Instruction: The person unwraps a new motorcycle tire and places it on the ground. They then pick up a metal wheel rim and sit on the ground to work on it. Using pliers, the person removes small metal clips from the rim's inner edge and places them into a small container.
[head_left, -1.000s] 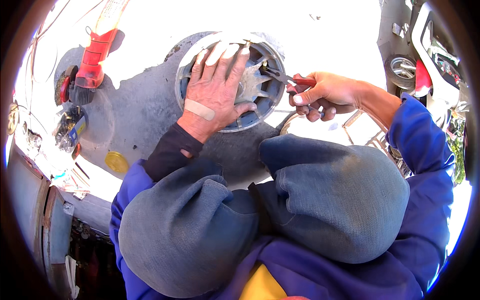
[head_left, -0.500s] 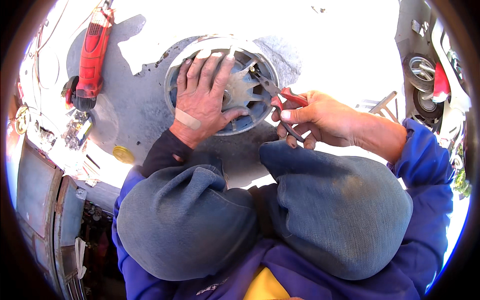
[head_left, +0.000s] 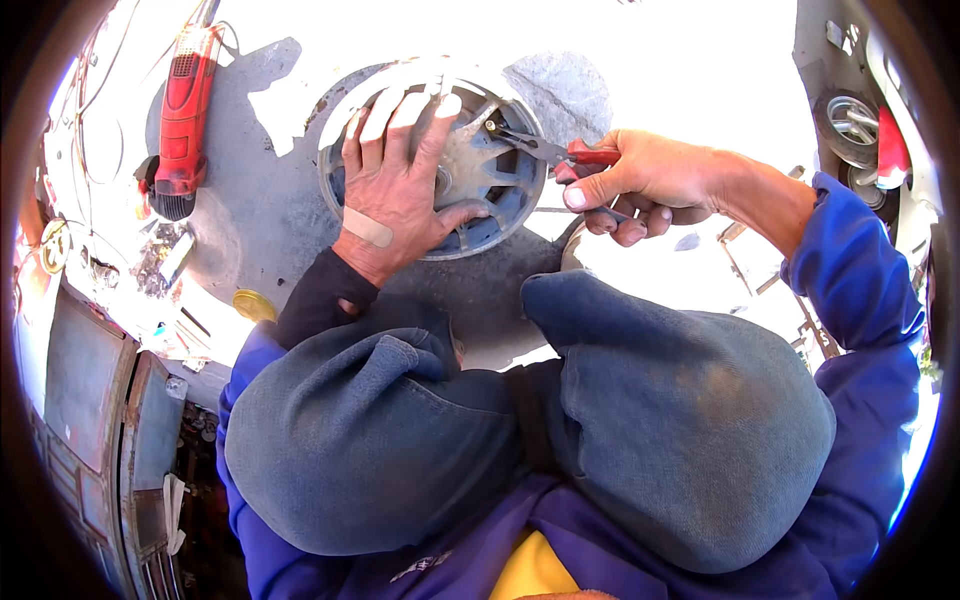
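Observation:
A round grey spoked wheel rim (head_left: 470,160) lies on the ground in front of my knees. My left hand (head_left: 393,195) rests flat across its left half, fingers spread and pointing away from me, with a plaster near the wrist. My right hand (head_left: 645,190) is closed around the red handles of a pair of pliers (head_left: 545,148), to the right of the rim. The jaws reach in over the rim to a small brass-coloured stub (head_left: 491,126) near its far right edge. Whether they grip it is too small to tell.
A red angle grinder (head_left: 185,110) lies at the far left. Nearer me are a yellow round lid (head_left: 255,305) and a rusty metal cabinet (head_left: 85,380). Small wheels (head_left: 850,128) stand at the far right, beside a metal frame (head_left: 760,255). Cables run along the left edge.
My right hand has swung the pliers up and to the right, so they now lie flatter, with their handles closer together. The left hand stays on the rim.

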